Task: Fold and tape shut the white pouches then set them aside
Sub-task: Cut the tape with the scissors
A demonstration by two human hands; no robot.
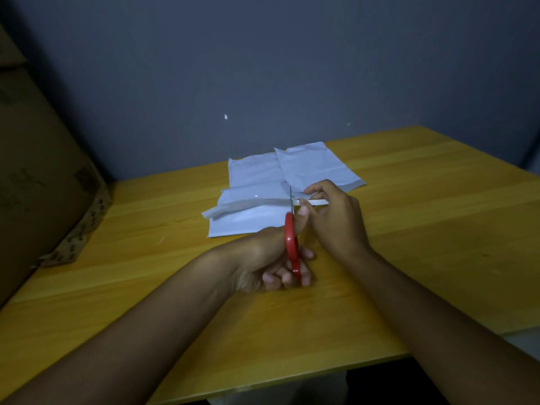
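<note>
Left hand (271,258), nearest, gripped red scissors (292,244), blades set across the tape (257,202) just beside the right hand (333,211), which pinched the roll (317,202) and appeared to keep the strip taut for cutting. White pouches (263,182) lay overlapped mid-table (409,244); contents not visible. Cardboard box (38,171) stood left.

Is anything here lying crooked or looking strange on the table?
Mostly tidy. The white pouches lie overlapping at slightly different angles. The left hand grips the red scissors, which is unusual only if the person is right-handed; the right hand holds the tape.
</note>
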